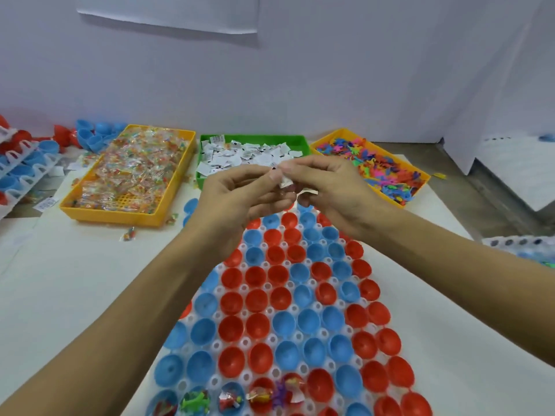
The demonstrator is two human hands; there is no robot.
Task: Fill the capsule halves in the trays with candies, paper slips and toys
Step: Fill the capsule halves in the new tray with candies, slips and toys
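A white tray (271,286) of red and blue capsule halves (256,300) runs down the middle of the table. Several halves in the nearest row hold candy, paper and toys (196,402). Both hands are raised over the tray's far end, fingertips together. My left hand (237,195) and my right hand (327,187) pinch small white paper slips (285,183) between them. Behind the hands sits the green tray of paper slips (255,153), with the yellow tray of wrapped candies (132,172) to its left and the orange tray of small plastic toys (375,165) to its right.
Stacked trays with blue and red capsule halves (21,166) stand at the far left. Loose candies (129,234) lie on the white sheet near the yellow tray. Another tray edge (519,244) shows at the right. A white wall closes the back.
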